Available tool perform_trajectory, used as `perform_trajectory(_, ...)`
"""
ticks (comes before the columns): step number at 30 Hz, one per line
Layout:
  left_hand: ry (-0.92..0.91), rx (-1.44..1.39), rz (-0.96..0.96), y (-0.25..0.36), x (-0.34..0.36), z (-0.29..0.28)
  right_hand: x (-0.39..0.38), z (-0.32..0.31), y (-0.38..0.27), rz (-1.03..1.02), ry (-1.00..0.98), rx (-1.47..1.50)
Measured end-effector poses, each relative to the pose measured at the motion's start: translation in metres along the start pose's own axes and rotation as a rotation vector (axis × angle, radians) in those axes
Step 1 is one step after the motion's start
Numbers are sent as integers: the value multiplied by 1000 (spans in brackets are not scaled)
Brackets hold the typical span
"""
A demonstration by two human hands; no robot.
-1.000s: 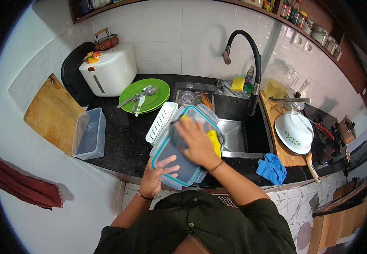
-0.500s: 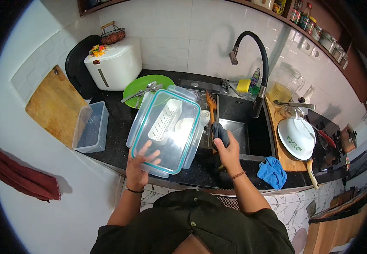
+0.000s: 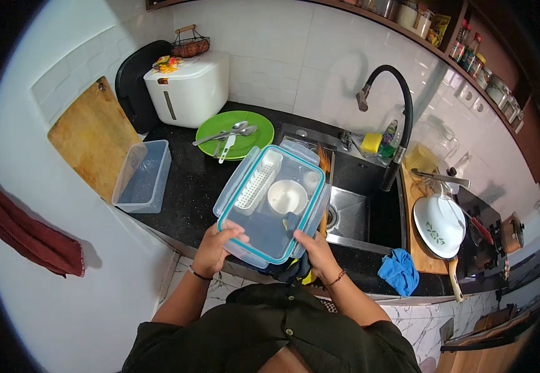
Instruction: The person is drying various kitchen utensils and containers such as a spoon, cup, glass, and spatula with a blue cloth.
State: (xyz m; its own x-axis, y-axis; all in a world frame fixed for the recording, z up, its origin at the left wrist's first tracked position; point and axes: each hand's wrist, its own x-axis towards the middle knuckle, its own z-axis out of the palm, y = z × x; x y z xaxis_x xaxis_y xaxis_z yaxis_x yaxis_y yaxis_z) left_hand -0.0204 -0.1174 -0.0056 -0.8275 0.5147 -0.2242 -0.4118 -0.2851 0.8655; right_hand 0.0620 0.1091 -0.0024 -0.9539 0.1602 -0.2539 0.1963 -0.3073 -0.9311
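Lid of clear plastic w/ teal rim, held flat above the tabletop edge, just left of the sink. Both hands clamped on its near edge: left hand grips the near-left corner, thumb on top; right hand grips the near-right side, also w/ a dark cloth & a bit of yellow sponge bunched under the palm. Hands apart, one at each end of the near edge. Person's dark green shirt fills the bottom of view.

Seen thru the lid: white slotted rack & a small white bowl, both below it; can't tell exactly what they rest on.

Left of the lid, a clear rectangular container sits on the black tabletop, well apart from the hands. Wooden cutting board leans on the wall beside it; red towel hangs lower left.

Right side: blue cloth on the tabletop edge near the sink, white plate w/ leaf print on a wooden board.

Farther back: green plate w/ spoons on it, white lidded appliance w/ a wire basket on top, black curved faucet, yellow sponge by its base. Jars on a shelf top right.
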Motion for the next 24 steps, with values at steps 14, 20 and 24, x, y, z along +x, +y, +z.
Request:
perform_trajectory(14, 184, -166, 292, 79, 116, -43, 1, -9, 19, -26, -23, 201)
perform_trajectory(20, 233, -190, 255, 77, 139, -43, -4, -14, 23, -53, 0, 276)
perform_trajectory(24, 219, -196, 214, 74, 147, -53, -5, -9, 19, -63, 42, 290)
